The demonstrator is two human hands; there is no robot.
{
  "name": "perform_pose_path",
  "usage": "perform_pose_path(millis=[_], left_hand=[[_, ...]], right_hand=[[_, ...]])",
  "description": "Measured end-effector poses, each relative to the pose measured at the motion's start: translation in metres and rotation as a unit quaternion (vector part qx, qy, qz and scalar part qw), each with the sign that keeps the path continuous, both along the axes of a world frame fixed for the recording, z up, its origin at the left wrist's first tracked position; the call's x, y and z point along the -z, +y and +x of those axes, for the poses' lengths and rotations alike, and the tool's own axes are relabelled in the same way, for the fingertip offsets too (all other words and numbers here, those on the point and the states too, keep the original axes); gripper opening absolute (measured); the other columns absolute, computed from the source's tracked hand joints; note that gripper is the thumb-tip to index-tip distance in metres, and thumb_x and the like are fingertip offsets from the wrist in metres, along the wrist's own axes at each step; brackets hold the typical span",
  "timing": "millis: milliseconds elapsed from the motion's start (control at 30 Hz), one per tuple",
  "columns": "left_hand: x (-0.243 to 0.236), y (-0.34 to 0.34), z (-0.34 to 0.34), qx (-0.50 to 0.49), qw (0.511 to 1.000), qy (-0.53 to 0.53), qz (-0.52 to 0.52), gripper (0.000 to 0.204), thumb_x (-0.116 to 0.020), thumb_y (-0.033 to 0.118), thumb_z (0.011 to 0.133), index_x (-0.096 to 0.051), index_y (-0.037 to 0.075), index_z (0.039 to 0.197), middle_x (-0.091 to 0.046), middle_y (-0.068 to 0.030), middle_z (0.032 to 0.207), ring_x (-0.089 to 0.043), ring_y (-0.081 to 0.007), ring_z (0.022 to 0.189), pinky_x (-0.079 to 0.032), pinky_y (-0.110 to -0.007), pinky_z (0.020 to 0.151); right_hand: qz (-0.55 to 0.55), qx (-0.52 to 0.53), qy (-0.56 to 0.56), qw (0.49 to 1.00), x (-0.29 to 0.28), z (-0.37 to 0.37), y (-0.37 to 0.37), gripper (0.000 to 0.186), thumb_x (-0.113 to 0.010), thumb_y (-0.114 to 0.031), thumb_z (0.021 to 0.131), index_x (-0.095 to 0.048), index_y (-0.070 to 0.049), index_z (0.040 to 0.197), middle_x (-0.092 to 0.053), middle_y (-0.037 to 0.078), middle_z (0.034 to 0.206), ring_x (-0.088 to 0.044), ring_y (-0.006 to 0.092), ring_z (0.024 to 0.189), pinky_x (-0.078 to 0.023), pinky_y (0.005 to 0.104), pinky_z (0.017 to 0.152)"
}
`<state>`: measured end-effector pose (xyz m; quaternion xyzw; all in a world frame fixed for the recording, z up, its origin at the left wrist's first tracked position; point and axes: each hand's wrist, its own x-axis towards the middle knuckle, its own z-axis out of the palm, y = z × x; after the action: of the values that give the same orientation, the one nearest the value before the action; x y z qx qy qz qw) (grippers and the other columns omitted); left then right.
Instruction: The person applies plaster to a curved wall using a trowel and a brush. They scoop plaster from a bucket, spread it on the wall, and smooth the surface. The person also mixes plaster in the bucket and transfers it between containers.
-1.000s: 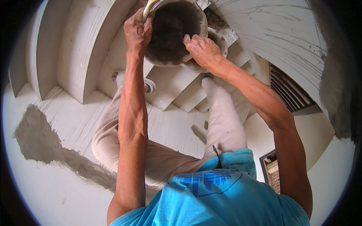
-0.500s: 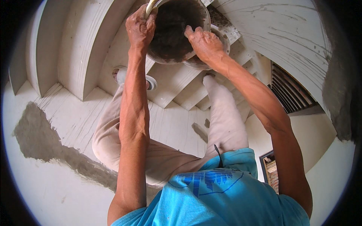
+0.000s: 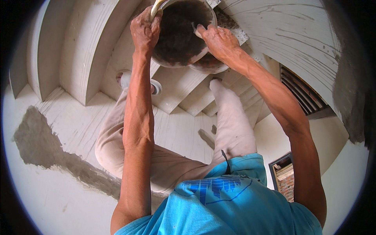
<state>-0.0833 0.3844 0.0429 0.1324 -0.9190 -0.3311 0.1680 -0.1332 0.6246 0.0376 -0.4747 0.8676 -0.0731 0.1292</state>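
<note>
My left hand [image 3: 145,30] is clenched around a pale bar [image 3: 156,9] at the left side of a round bucket [image 3: 178,65], at the far edge of the view. My right hand [image 3: 222,42] lies over the bucket's right rim, fingers bent, with a small pale thing at the fingertips; I cannot tell whether that grip holds it or the rim. The bucket's inside is dark and stained; its contents cannot be made out. A second bucket [image 3: 205,71] sits just beyond its right near side, partly covered by it. Pale steps [image 3: 176,92] lie on the near side of both buckets, and larger steps [image 3: 74,51] rise to the left. My trousered legs [image 3: 235,121] stretch between my arms, near them my blue shirt [image 3: 235,207]. To the left runs a ragged grey patch [image 3: 43,141]; to the right, a dark slatted opening [image 3: 301,92].
</note>
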Motion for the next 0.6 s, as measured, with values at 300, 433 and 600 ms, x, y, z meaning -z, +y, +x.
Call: perform_pose_path(millis=[300, 433, 600], left_hand=[[0.002, 0.002, -0.001, 0.020, 1.000, -0.012, -0.018, 0.031, -0.062, 0.033, 0.099, -0.069, 0.005, 0.110, -0.062, -0.0102, 0.073, -0.055, -0.0187, 0.064, -0.048, -0.035, 0.064], [0.006, -0.005, 0.001, -0.014, 0.999, -0.016, 0.034, 0.024, -0.067, 0.028, 0.092, -0.071, 0.007, 0.104, -0.064, -0.0205, 0.076, -0.063, -0.0388, 0.070, -0.050, -0.042, 0.066], [0.001, -0.005, 0.000, -0.027, 0.998, -0.034, 0.040, 0.023, -0.066, 0.027, 0.093, -0.070, 0.007, 0.104, -0.063, -0.0194, 0.074, -0.061, -0.0378, 0.067, -0.050, -0.041, 0.066]], right_hand=[[0.048, -0.026, 0.025, 0.998, 0.014, 0.028, 0.001, 0.030, -0.062, -0.007, 0.085, -0.063, 0.004, 0.113, -0.070, 0.016, 0.094, -0.072, 0.0254, 0.090, -0.061, 0.0340, 0.070], [0.067, -0.021, -0.009, 0.998, -0.004, 0.010, -0.009, 0.044, -0.061, -0.003, 0.084, -0.057, 0.000, 0.128, -0.067, 0.018, 0.086, -0.072, 0.0311, 0.084, -0.060, 0.0382, 0.071], [0.042, 0.029, 0.006, 0.999, 0.003, 0.013, -0.008, 0.045, -0.059, -0.004, 0.087, -0.056, 0.003, 0.131, -0.069, 0.019, 0.103, -0.072, 0.0280, 0.091, -0.060, 0.0359, 0.076]])
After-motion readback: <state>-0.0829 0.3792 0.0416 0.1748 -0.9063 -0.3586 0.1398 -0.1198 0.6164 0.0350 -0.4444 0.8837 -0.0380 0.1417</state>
